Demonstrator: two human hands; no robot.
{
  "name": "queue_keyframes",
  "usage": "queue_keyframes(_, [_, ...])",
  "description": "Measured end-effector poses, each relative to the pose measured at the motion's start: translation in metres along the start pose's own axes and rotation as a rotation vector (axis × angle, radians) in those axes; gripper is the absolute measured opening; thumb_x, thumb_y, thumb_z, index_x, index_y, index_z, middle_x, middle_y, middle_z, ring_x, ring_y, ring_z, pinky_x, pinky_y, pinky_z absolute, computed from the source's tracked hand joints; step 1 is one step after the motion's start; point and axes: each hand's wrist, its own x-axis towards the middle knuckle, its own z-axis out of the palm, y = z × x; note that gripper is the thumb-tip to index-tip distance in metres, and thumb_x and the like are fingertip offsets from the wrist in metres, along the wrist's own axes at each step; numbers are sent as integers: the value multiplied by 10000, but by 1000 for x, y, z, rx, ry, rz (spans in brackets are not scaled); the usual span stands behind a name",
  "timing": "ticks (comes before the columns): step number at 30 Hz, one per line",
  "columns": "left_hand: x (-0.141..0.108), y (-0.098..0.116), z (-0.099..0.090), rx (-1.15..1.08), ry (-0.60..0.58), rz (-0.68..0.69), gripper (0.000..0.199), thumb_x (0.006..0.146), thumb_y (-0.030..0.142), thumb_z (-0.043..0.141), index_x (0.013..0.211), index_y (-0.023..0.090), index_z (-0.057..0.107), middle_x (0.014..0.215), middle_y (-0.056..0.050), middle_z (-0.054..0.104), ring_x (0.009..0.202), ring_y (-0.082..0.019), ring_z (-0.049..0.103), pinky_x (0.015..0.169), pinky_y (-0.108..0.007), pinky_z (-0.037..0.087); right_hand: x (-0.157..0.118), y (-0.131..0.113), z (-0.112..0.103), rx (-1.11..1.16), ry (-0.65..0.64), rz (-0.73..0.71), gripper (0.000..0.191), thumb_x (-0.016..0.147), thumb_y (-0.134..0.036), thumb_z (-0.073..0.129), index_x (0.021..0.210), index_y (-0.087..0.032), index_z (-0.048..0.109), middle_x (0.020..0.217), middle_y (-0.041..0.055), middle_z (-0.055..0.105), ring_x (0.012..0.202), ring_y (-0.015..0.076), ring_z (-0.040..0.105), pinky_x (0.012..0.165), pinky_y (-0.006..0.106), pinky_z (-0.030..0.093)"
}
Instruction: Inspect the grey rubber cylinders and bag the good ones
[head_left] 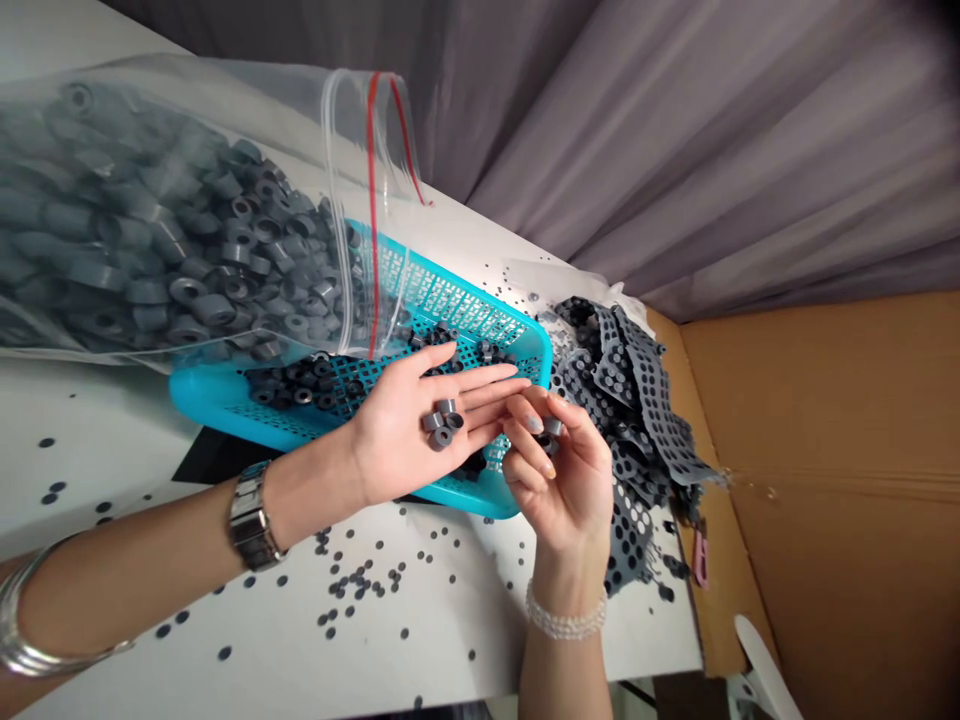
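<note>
The left hand (pixel 409 425) lies flat and open, palm up, over the near rim of the turquoise perforated plastic basket (pixel 517 335), with a few small grey rubber rings (pixel 442 422) resting loose on the palm. Just beside its fingertips, the right hand (pixel 559 470) is curled, its fingertips pinching one more small grey ring (pixel 553 427).

The step in hand looks like sorting or counting rings from one hand to the other; any further move calls for a level left palm, since the loose rings would roll off easily.

More rings lie in the basket, and a clear zip bag with a red seal line (pixel 180 230), packed full of grey rings, leans over its far side. To the right, a heap of punched grey rubber sheets (pixel 630 400) touches the basket's end. The white worktop (pixel 450 620) is strewn with small dark punched discs (pixel 352 585). Its right edge is close, bordered by a brown cardboard wall (pixel 840 480); open room lies mostly toward the person.
</note>
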Motion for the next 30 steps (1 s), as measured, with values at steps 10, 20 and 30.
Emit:
queue_keyframes(10, [-3,3,2,33,37,36,552,924,366,394,1370,50,465,1361,-186,555,1289,-234,494,1060,-322,391,-6,10,7,-847,72,-351,120,832,-213,650,941,-243,690,608,-47,551,484,66,392,465,183,360])
queue_keyframes(20, [-2,1,3,43,46,37,617,909,391,413,1417,41,398,1406,-192,510,1311,-241,470,1084,-331,362,-4,13,7,-1122,60,-354,66,818,-256,671,788,-198,673,624,-32,546,555,92,421,542,222,373])
queue_keyframes(30, [-2,1,7,-21,67,36,570,929,363,366,1358,3,470,1331,-222,568,1241,-255,543,1075,-335,395,-1,0,-2,-38,-99,68,147,847,-226,573,722,-169,521,507,-103,300,406,38,100,338,123,157])
